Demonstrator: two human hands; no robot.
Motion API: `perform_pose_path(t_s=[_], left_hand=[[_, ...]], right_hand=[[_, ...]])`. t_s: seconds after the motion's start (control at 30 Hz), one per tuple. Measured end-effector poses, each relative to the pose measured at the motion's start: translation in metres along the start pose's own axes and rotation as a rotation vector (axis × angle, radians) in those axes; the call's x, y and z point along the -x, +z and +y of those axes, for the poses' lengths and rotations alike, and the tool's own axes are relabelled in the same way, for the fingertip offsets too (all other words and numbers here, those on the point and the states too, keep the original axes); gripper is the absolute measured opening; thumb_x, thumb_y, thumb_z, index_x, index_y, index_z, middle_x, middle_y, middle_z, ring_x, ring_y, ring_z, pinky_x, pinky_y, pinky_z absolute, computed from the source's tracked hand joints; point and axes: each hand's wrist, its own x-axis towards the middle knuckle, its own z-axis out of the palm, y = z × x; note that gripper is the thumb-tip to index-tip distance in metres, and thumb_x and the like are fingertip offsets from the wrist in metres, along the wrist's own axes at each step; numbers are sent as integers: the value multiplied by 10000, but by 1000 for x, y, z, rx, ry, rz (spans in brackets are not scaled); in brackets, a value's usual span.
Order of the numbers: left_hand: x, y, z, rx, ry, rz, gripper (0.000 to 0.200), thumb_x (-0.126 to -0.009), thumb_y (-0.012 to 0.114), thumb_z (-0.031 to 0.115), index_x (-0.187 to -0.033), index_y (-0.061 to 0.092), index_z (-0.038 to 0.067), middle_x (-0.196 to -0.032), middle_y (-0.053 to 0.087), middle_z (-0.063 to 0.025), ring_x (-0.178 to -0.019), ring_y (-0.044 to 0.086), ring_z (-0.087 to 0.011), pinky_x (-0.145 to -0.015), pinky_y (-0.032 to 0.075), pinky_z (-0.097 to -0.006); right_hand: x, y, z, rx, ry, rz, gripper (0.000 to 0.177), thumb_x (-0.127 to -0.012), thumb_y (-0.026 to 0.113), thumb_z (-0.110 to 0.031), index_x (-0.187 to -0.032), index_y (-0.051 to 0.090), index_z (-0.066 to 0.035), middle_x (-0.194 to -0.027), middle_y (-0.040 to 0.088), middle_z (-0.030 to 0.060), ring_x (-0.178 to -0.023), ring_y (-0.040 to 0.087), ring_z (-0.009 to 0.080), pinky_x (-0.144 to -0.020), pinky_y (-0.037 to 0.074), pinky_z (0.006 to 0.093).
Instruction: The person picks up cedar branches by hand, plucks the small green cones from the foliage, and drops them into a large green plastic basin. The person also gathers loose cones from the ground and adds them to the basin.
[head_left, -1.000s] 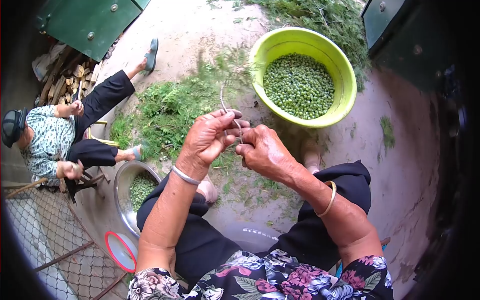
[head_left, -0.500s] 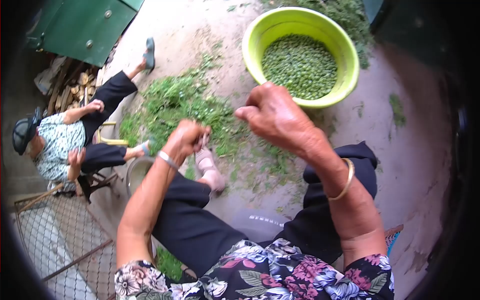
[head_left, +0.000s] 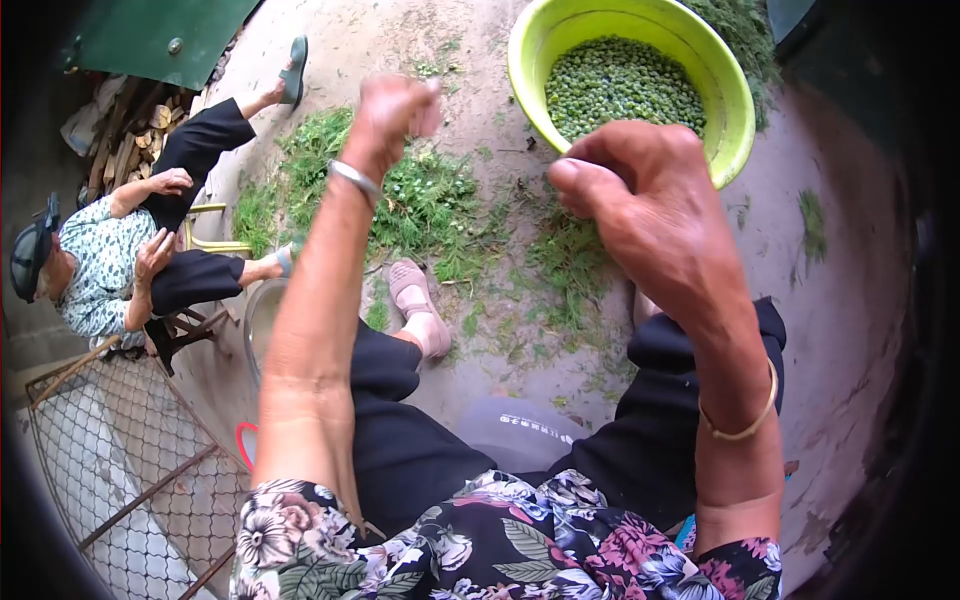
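Note:
My left hand is raised over the ground beyond the pile of green feathery stems. It is blurred, its fingers curled in; anything inside is too small or hidden to make out. My right hand hovers at the near rim of a yellow-green basin, overlapping it in view. Its fingers are bent and the thumb lies against them, with the contents hidden. Inside the basin lies a heap of small round green pods or berries.
Another person in a cap sits at the left, hands raised. Near them are stacked firewood, a wire mesh frame and a metal bowl. More green stems lie behind the basin. A greyish plastic piece shows between my knees.
My left hand has moved up and away, past the stem pile. My right hand has shifted to the right and slightly nearer. The view has tilted a little, so the basin appears higher and farther right.

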Motion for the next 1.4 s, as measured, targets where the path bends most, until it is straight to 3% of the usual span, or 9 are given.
perform_pose_path(t_s=[0.03, 0.2, 0.27, 0.3, 0.33, 0.6, 0.87, 1.17, 1.4], left_hand=[[12, -7, -42, -4, -98, 38, 168, -821, 668, 175, -758, 621, 27, -660, 630, -87, -541, 600, -152, -496, 507, -276], [76, -5, -189, -98, -708, -31, 283, -767, 713, 127, -942, 617, -74, -639, 584, -58, -470, 514, -112, -414, 425, -230], [86, 0, -262, -515, -586, -21, 466, -740, 735, 129, -1107, 570, -106, -718, 604, -89, -508, 519, -125, -419, 419, -239], [89, 9, -244, -502, -723, -24, 608, -674, 776, 293, -1146, 591, -43, -1123, 618, -227, -1055, 603, -318, -907, 474, -344], [87, 12, -233, -493, -731, -26, 608, -674, 776, 293, -1146, 591, -43, -1123, 618, -227, -1055, 603, -318, -907, 474, -344], [38, 26, -257, -857, -53, -47, 473, -704, 698, 166, -1122, 548, 3, -1044, 582, -259, -979, 565, -406, -849, 476, -453], [-2, 69, -272, -1183, -101, -32, 626, -722, 602, 21, -1308, 398, 105, -1240, 411, -278, -1099, 472, -451, -840, 475, -502], [16, 42, -263, -766, 195, 70, 139, -632, 552, 4, -768, 577, -10, -723, 595, -190, -715, 596, -361, -659, 483, -404], [30, -38, -114, 497, -301, -120, 166, -686, 596, -16, -849, 566, -1, -650, 585, -53, -479, 499, -112, -420, 414, -260]], right_hand=[[0, -8, -8, 125, 108, -92, 185, -795, 634, -95, -846, 654, 82, -671, 643, 99, -629, 609, 136, -595, 479, 255], [9, -3, -9, 288, 19, -40, 157, -791, 624, -83, -829, 652, 67, -695, 658, 95, -644, 625, 134, -615, 484, 251], [6, 0, -19, 135, 163, -132, 145, -789, 620, -73, -823, 650, 65, -709, 663, 100, -652, 628, 132, -617, 481, 251], [7, 3, -17, 138, 150, -127, 145, -790, 623, -71, -831, 641, 67, -710, 656, 99, -657, 625, 127, -610, 474, 244], [8, 7, -15, 144, 155, -135, 145, -790, 623, -71, -831, 641, 67, -710, 656, 99, -657, 625, 127, -610, 474, 244], [7, 18, -13, 68, 311, -155, 208, -764, 653, -88, -874, 622, 85, -730, 637, 106, -706, 633, 151, -683, 503, 240], [0, 21, -13, 11, 514, -65, 224, -736, 666, -61, -894, 625, 92, -764, 642, 117, -732, 655, 180, -681, 508, 253], [6, 15, 2, 108, 258, -174, 147, -754, 653, -32, -866, 636, 62, -725, 650, 94, -680, 641, 135, -612, 491, 241], [9, 20, -2, 213, 104, -235, 141, -776, 642, -40, -884, 640, 51, -733, 649, 144, -671, 631, 201, -634, 482, 287]])
